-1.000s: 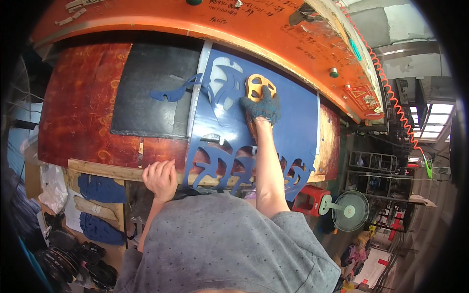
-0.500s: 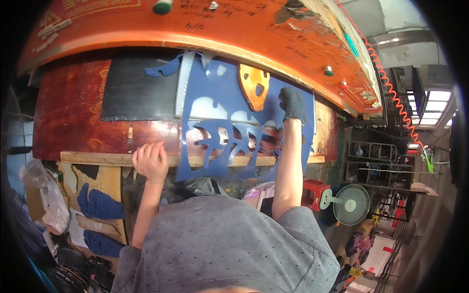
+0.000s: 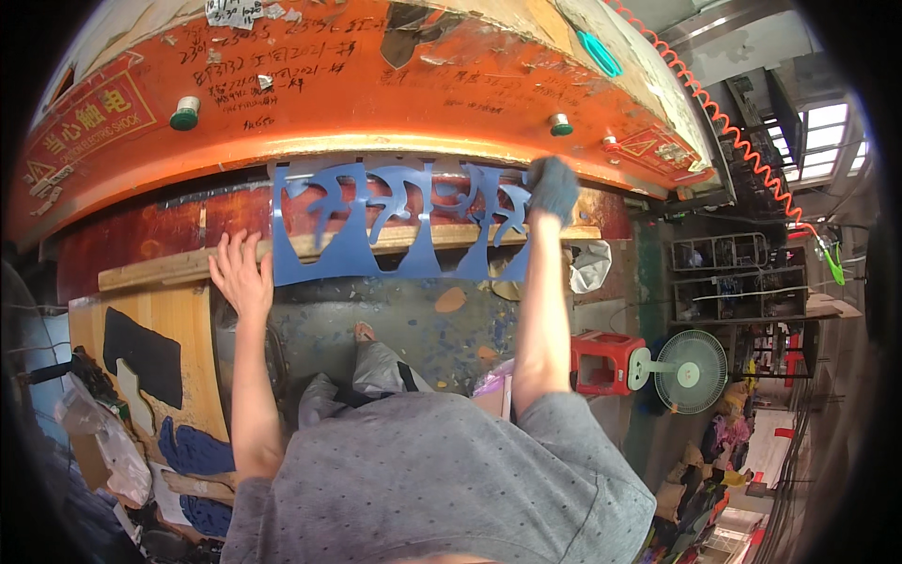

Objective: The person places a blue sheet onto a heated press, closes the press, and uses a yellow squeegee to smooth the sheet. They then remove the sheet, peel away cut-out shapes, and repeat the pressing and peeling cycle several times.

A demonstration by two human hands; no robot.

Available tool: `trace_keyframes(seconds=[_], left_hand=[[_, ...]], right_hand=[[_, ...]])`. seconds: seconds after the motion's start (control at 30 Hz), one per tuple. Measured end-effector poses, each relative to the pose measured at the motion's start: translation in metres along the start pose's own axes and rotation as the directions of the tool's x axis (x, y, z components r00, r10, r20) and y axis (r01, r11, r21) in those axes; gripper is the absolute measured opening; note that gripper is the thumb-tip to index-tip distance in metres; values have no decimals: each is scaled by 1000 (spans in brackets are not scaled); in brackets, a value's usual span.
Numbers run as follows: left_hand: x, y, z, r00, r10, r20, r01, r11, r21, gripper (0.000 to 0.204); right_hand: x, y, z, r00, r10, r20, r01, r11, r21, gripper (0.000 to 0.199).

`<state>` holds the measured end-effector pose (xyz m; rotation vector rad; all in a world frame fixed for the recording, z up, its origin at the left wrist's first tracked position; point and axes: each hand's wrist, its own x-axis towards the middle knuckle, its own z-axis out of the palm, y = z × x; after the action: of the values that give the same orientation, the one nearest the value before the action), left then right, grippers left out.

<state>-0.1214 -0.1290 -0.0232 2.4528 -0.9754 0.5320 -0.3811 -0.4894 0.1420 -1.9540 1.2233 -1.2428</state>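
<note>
My left hand [image 3: 242, 273] is bare, its fingers stretched and slightly apart. It is by the left edge of the blue sheet [image 3: 324, 265], at the wooden strip along the bench front. Large cut-out openings run through the sheet, and its front part hangs past the strip. My right hand [image 3: 553, 190], in a dark glove, is at the sheet's right edge, close under the lip of the orange machine [image 3: 329, 113]. Its fingers are blurred, so whether they grip the sheet is unclear. The machine hides the back of the sheet.
Green-topped knobs [image 3: 185, 115] sit on the machine's front. A side table [image 3: 193, 329] at left bears a black piece [image 3: 143, 355] and dark blue cut pieces [image 3: 202, 451]. A red stool [image 3: 601, 362] and a fan [image 3: 691, 371] stand at right. Scraps litter the floor [image 3: 442, 329].
The orange machine now reaches further over the bench, hiding the yellow cutting die and most of the black pad. My left fingers have uncurled. The right hand is now by the machine's lip.
</note>
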Motion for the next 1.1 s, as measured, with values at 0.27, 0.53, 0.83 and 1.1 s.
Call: trace_keyframes(seconds=[0.27, 0.53, 0.83, 1.1], left_hand=[[6, -1, 7, 992, -23, 128, 18, 999, 41, 36], [10, -2, 4, 988, -7, 155, 1, 999, 36, 36], [13, -5, -7, 969, -37, 245, 26, 999, 46, 39], [-25, 1, -38, 955, -54, 291, 54, 999, 8, 42]], right_hand=[[-234, 51, 19, 650, 104, 753, 173, 944, -280, 17], [-304, 64, 15, 518, -401, 756, 537, 840, 77, 17], [-318, 46, -2, 603, -248, 758, 308, 949, 66, 17], [-297, 28, -45, 864, -8, 503, 14, 1000, -10, 16]])
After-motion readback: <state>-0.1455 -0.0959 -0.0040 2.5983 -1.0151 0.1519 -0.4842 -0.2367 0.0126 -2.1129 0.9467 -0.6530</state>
